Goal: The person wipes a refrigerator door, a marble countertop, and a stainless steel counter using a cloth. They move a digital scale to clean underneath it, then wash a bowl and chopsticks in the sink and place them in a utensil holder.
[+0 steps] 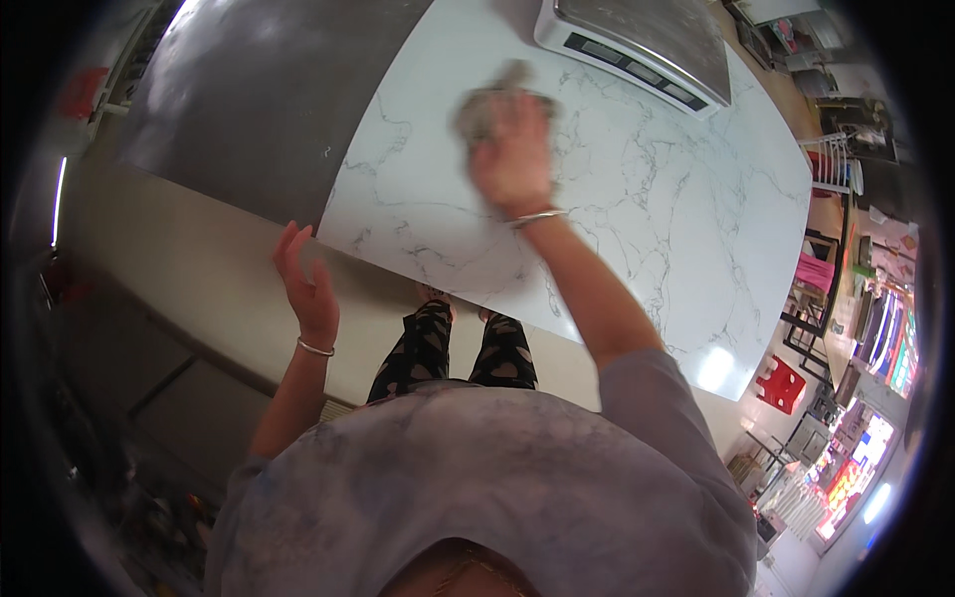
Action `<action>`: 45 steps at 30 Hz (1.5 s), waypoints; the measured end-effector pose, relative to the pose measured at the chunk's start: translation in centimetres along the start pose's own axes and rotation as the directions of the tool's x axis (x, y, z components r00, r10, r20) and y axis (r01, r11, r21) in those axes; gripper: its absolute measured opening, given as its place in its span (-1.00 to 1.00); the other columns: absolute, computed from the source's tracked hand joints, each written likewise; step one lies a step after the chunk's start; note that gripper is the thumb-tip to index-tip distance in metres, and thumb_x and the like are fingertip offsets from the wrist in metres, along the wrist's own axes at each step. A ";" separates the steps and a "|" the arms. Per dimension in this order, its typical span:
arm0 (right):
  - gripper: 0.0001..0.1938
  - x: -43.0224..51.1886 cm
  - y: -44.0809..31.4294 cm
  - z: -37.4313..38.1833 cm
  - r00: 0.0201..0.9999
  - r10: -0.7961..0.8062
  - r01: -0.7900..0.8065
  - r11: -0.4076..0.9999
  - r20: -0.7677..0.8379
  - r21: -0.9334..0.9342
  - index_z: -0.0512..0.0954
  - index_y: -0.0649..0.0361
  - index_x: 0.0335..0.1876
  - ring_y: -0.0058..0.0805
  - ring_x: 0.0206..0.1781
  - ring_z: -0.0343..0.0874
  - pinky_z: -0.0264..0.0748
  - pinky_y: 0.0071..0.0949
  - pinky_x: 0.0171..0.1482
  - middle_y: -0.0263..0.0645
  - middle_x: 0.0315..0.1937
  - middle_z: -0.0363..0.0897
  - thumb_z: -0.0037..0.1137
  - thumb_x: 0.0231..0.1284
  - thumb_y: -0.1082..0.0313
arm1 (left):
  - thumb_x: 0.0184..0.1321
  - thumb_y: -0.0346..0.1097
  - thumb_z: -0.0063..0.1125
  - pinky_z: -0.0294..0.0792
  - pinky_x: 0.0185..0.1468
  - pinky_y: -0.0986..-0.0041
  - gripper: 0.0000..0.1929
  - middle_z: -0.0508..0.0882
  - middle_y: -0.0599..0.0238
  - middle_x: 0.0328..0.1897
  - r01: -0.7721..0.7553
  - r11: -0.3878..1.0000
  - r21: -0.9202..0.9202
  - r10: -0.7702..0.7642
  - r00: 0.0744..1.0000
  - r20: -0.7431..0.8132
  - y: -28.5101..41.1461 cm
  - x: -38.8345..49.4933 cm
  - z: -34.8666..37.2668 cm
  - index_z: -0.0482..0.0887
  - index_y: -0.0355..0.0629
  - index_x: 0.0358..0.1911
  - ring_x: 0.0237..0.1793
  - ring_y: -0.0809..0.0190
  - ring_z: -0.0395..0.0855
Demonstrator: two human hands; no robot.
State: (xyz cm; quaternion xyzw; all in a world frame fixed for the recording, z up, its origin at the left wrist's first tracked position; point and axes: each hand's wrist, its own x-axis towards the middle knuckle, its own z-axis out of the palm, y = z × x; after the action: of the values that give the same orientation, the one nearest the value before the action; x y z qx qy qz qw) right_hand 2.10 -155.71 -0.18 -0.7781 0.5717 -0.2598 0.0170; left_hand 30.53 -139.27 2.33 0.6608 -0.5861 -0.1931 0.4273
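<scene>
My right hand [515, 160] lies over a blurred grey-brown cloth [477, 112] on a white, grey-veined marble-look tabletop [664, 201]. The fingers point away from me, and the cloth shows past them on both sides and beyond the fingertips. Exactly how the fingers hold it is blurred. My left hand [306, 287] is raised at the near edge of the table, off its surface, with fingers apart and nothing in it. Each wrist wears a silver-coloured bangle.
A digital scale [634, 56] with a metal platform stands at the far right of the tabletop. A dark metal surface [268, 97] adjoins on the left. A red plastic stool [781, 384] stands beyond the right edge, near a white-backed chair [830, 160].
</scene>
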 end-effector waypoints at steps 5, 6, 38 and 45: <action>-0.32 -5.5 -10.6 -1.2 0.876 -0.333 0.199 0.909 0.348 0.367 0.37 0.08 0.37 -0.05 0.55 0.10 0.06 -0.08 0.54 0.00 0.49 0.14 0.17 -0.02 0.35 | 0.30 -0.39 -0.07 0.07 0.48 0.15 -0.64 0.37 0.02 0.38 -0.004 1.000 -0.005 0.004 1.000 0.009 0.6 -0.3 -0.7 0.52 -0.26 0.15 0.41 -0.03 0.26; -0.30 -6.6 -9.9 -2.1 0.844 -0.367 0.215 0.900 0.392 0.379 0.36 0.07 0.37 -0.06 0.55 0.10 0.06 -0.08 0.54 -0.02 0.49 0.14 0.17 -0.04 0.37 | 0.29 -0.40 -0.06 0.07 0.48 0.15 -0.64 0.37 0.02 0.38 0.009 1.000 -0.015 -0.009 1.000 0.002 0.5 -0.4 -0.9 0.52 -0.25 0.15 0.41 -0.04 0.27; -0.33 -2.0 13.1 -5.0 0.966 0.255 -0.249 0.960 0.033 -0.125 0.33 0.08 0.41 0.09 0.51 0.10 0.13 -0.07 0.50 0.11 0.45 0.16 0.06 0.05 0.31 | 0.33 -0.47 0.00 0.21 0.42 0.23 -0.62 0.38 0.04 0.42 -0.233 0.956 -0.176 0.279 0.909 0.310 5.8 10.4 9.3 0.48 -0.29 0.22 0.39 -0.03 0.35; -0.39 -27.2 19.4 -19.4 0.172 0.848 -0.968 0.050 -0.502 -0.246 0.26 0.32 0.42 0.20 0.48 0.08 0.02 -0.02 0.51 0.29 0.38 0.17 -0.08 0.21 0.31 | 0.32 -0.47 -0.08 0.19 0.43 0.21 -0.66 0.42 0.04 0.39 -0.212 0.971 -0.109 0.238 0.888 0.392 2.9 6.6 5.5 0.55 -0.33 0.13 0.38 -0.02 0.36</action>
State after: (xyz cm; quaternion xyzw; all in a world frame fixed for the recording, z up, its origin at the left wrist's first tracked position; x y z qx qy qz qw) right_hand -28.97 -132.73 -0.21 -0.1707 0.9747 -0.1070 -0.0969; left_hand 26.16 -147.16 3.19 0.5206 -0.7276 -0.2923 0.3377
